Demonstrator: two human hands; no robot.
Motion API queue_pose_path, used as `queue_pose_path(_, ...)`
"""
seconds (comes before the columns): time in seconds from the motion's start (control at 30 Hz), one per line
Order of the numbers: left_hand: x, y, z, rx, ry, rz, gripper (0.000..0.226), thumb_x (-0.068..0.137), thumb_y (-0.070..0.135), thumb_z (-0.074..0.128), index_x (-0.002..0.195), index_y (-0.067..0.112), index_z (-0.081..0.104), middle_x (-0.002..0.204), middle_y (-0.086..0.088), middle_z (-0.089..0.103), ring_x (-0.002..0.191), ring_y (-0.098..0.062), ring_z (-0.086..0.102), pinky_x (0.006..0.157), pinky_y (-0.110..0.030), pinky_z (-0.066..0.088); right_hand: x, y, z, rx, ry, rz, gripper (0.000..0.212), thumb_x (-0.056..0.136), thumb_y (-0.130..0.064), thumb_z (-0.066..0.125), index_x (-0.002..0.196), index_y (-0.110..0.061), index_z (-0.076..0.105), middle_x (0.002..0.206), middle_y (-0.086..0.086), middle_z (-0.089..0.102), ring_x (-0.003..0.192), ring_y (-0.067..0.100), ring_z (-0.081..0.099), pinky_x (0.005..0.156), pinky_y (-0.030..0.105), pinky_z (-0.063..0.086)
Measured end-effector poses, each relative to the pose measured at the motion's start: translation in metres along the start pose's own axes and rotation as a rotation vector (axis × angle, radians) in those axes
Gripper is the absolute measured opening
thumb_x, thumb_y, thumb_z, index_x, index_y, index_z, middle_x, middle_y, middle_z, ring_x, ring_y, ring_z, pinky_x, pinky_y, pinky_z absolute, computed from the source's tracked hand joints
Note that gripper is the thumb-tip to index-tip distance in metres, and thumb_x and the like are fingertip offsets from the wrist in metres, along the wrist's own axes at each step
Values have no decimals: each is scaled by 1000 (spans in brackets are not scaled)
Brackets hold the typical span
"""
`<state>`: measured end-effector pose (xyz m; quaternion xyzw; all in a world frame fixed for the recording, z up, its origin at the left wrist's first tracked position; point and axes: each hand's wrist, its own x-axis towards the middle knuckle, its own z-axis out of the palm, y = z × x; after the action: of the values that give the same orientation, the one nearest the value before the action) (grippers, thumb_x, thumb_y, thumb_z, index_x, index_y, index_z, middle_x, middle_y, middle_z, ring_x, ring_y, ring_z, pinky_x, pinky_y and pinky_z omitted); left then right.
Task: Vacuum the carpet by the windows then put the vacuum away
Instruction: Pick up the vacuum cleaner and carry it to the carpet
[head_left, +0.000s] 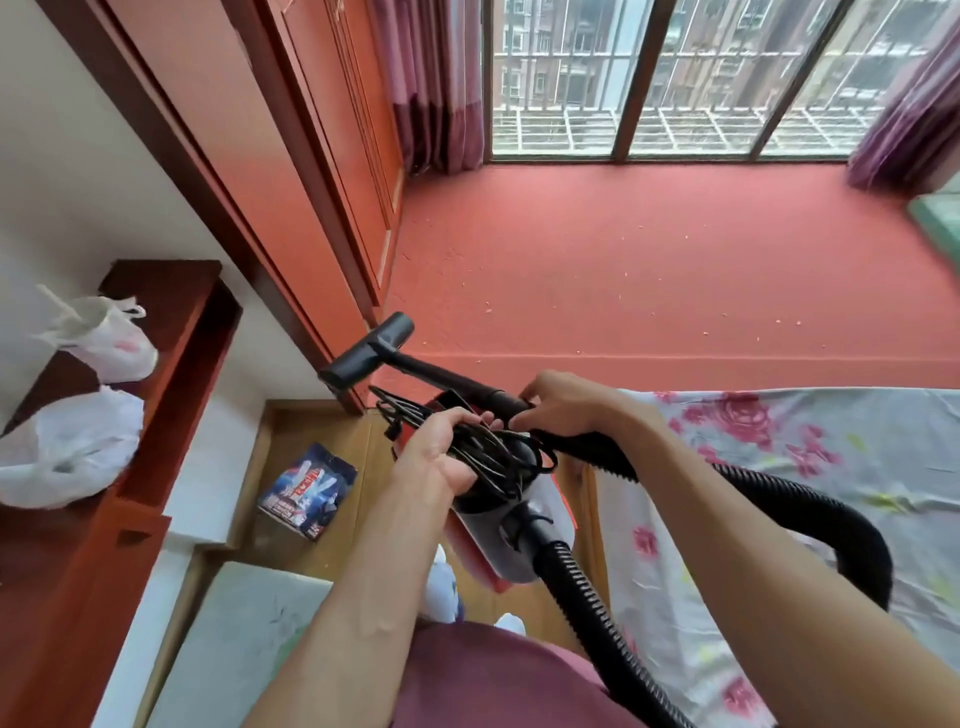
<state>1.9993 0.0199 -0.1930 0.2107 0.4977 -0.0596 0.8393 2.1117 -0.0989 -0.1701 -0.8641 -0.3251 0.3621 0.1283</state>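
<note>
Nearest the camera, a pink-clad lap fills the bottom edge, and both bare forearms reach forward from it. A ribbed black hose (587, 597) climbs from the lower right to the grey and red vacuum body (511, 525), which is held up in the air between the arms, above the wooden floor (332, 447). The hose loops out to the right over a floral bedsheet (810, 467) and comes back toward the hands, so part of its run is cut off behind the right forearm.

The left hand (441, 452) is curled around a tangled bundle of black power cord (488, 454) lying on top of the vacuum body, fingers wrapped over the loops and thumb on the near side. The right hand (558, 405) sits just beyond it, fingers bent and closed on the black wand (457, 382) where it meets the hose; whether they also pinch a strand of cord cannot be told, as the knuckles hide the contact. The cord's plug end is lost in the tangle.

The wand slants up and left to the dark brush head (371, 351), which hangs by the step edge of the red carpet (649, 260), near the foot of the red-brown wardrobe (322, 156). On the floor to the left lies a blue printed packet (309, 491). Further left, two white plastic bags (72, 441) rest on a dark wooden cabinet; their contents are not readable.

Beyond, pale specks dot the carpet up to the windows (675, 78), framed by purple curtains (436, 88).
</note>
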Motion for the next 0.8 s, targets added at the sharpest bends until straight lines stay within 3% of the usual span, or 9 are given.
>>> queue_pose_path(0.1,24,24,21,11,-21,-18,19,94,1,43,83,-1,58,79,-13,59,70,-26,64,79,-38,52,30,6,-21,11,-12,21,38,83,-42,65,93,-6,71,89,12,70,81,28,65,69,33,50)
queue_pose_path(0.2,54,54,41,34,-33,-44,19,94,2,43,81,0,57,78,-14,58,51,-29,68,74,-38,54,68,11,-44,25,-28,40,45,81,-49,65,98,-8,72,93,13,73,86,29,68,74,38,54)
queue_pose_path(0.37,110,119,76,63,-63,-73,19,93,1,41,83,-1,57,83,-15,56,74,-29,61,82,-38,52,141,13,-88,33,-52,91,43,84,-47,65,99,-7,72,93,12,73,86,30,68,72,37,53)
queue_pose_path(0.5,147,176,113,120,-69,-119,17,93,2,42,84,-1,57,90,-17,58,76,-30,60,85,-40,51,200,13,-130,65,-38,152,47,81,-50,67,99,-7,72,93,12,73,86,29,68,77,40,54)
queue_pose_path(0.6,166,215,147,157,-84,-124,20,94,2,42,80,-1,56,79,-16,57,72,-29,58,81,-40,51,232,11,-167,87,-5,172,45,81,-49,68,96,-7,72,93,14,72,86,30,67,75,38,53)
queue_pose_path(0.8,208,274,215,211,-133,-120,20,93,0,42,79,-1,56,78,-13,55,73,-25,57,97,-37,47,279,29,-229,197,98,218,42,83,-47,68,100,-9,72,94,13,72,86,28,67,74,35,53)
